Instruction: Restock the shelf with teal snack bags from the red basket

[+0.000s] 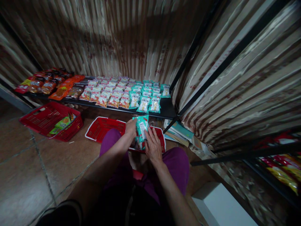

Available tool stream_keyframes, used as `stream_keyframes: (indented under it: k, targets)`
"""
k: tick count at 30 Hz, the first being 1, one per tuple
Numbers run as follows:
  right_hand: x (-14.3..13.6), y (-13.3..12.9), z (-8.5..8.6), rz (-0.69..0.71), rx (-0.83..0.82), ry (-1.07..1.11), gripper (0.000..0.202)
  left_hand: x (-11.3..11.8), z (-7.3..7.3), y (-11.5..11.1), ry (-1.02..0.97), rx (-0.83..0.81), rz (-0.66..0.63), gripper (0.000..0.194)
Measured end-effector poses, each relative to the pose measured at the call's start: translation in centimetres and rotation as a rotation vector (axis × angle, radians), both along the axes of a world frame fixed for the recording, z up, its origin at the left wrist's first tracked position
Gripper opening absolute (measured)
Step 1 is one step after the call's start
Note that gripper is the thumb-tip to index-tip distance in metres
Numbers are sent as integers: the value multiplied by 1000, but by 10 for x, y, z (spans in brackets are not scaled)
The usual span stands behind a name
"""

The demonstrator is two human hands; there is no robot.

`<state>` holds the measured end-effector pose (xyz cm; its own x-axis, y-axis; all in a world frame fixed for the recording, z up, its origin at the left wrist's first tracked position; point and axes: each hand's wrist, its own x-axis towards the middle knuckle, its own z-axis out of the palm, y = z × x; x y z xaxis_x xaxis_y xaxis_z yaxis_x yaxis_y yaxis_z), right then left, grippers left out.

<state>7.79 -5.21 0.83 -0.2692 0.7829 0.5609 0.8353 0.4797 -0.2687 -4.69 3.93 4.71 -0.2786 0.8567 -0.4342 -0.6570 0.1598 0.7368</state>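
The left hand (130,128) is curled closed around the left edge of a teal packet (141,123), while the right hand (153,145) lies with fingers extended and slightly parted against its right side; whether that one grips, I cannot tell. The packet is above a red basket (101,126) between the person's knees, just in front of a low black shelf (168,109). On the shelf's right end sit matching teal bags (144,103), with orange-and-white bags (113,99) beside them. A second red basket (71,128), holding green packets (61,123), stands to the left on the tiled floor (21,169).
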Motion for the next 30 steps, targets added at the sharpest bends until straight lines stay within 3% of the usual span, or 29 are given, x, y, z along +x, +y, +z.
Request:
stream_keyframes:
  k: [6,11,17,24,27,30]
  targets:
    - [0,-3,4,-8,-5,-35,57,0,0,-2,22,-31,-54,13]
    - [-4,-7,10,-23,-59,-108,71,0,0,1,29,-50,-127,31]
    - [-7,-7,0,-66,-30,-48,67,0,6,2,38,-66,-190,34]
    - [-5,0,-10,-77,-44,273,59,-6,17,-3,84,-122,-237,24]
    - [-4,1,-9,-122,-182,557,57,-6,22,-6,96,-106,-262,23]
    - [-7,3,-6,-147,-286,962,57,-2,23,-7,114,-46,-236,9]
